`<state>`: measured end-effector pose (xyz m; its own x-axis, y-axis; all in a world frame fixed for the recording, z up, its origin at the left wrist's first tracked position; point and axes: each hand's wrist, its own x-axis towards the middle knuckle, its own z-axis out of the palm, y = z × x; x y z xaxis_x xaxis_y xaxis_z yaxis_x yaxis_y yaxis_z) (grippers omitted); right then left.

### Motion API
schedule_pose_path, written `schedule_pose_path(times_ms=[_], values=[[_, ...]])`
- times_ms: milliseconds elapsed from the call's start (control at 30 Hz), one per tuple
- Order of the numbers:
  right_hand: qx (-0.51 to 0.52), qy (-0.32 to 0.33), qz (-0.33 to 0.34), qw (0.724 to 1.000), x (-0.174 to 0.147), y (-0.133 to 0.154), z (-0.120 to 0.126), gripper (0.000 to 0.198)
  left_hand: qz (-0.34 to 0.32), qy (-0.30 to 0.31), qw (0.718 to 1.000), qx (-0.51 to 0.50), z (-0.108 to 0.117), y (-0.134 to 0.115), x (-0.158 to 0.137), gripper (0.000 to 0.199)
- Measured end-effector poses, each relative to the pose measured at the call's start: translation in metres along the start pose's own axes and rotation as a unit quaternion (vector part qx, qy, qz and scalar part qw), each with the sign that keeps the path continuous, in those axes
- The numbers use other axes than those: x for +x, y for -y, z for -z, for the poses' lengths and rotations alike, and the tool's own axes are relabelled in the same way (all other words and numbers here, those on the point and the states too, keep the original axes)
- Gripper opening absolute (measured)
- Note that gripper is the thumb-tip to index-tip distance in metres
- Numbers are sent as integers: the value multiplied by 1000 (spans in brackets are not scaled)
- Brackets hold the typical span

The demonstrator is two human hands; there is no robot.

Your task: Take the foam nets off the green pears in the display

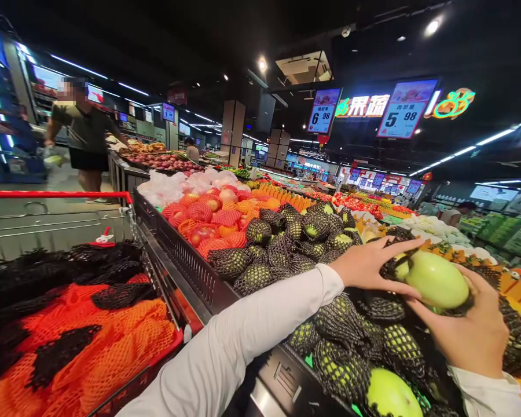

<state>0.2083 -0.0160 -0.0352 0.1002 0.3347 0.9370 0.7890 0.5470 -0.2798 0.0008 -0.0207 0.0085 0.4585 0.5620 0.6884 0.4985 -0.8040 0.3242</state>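
Observation:
A bare green apple point(438, 279) is held between my two hands over the display at the right. My right hand point(475, 318) wraps its fingers and thumb around the apple's right and lower side. My left hand point(375, 266) closes from the left, thumb and forefinger against a black foam net point(389, 267) at the apple's left end. Part of the left fingers is hidden behind the net. Below lie several net-covered green apples point(341, 365). Among them, one green apple point(393, 394) shows its bare top.
A red-rimmed shopping cart point(56, 195) at the left holds loose orange foam nets point(113, 341) and black foam nets point(30, 278). Red-netted apples point(204, 211) fill the crate point(186, 260) farther along. A person point(84, 133) stands beyond the cart. Price signs point(408, 109) hang overhead.

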Motion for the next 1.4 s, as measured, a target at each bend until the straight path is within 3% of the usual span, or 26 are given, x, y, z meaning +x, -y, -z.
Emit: schedule_pose_path(times_ms=[133, 200, 300, 500, 567, 633, 667, 767, 833, 1000, 1067, 1133, 1267, 1333, 1400], values=[[-8, -20, -107, 994, -3, 5, -2, 105, 44, 25, 999, 5, 3, 5, 2, 77], [-8, -15, -125, 992, -4, 6, -2, 110, 60, 30, 998, 1, 2, 8, 3, 64], [-1, 3, -79, 997, -2, 4, 0, 115, 68, 11, 997, 22, 0, 12, 4, 58], [-52, 73, 24, 996, 6, -9, -1, 96, 23, -67, 993, 98, -8, 23, 5, 76], [-89, 94, 21, 991, 8, -11, 0, 98, 34, -112, 983, 140, -9, 26, 7, 61], [-108, 92, 23, 990, 9, -10, 1, 96, 62, -136, 971, 187, -9, 27, 9, 30], [-111, 87, 29, 989, 9, -9, 1, 94, 83, -129, 967, 203, -9, 27, 9, 22], [-107, 77, 44, 990, 8, -6, 2, 91, 155, -37, 968, 196, -8, 22, 9, 48], [-90, 74, 38, 992, 6, -6, 1, 88, 184, 14, 967, 177, -7, 20, 8, 52], [-19, 39, 12, 999, 3, -10, -2, 84, 174, 20, 966, 190, -12, 24, 8, 26], [2, 4, -5, 1000, 2, -9, -1, 89, 128, -13, 970, 206, -16, 28, 9, 22], [25, -13, -4, 1000, 2, -7, 0, 92, 93, -82, 968, 218, -18, 33, 10, 22], [69, 104, -8, 992, 4, -4, 0, 84, 94, -208, 959, 168, -16, 39, 13, 21], [83, 159, -76, 981, 5, -6, -2, 79, 110, -244, 956, 118, -15, 40, 13, 21], [77, 169, -138, 973, 5, -8, -5, 79, 122, -268, 952, 85, -14, 40, 12, 19]])
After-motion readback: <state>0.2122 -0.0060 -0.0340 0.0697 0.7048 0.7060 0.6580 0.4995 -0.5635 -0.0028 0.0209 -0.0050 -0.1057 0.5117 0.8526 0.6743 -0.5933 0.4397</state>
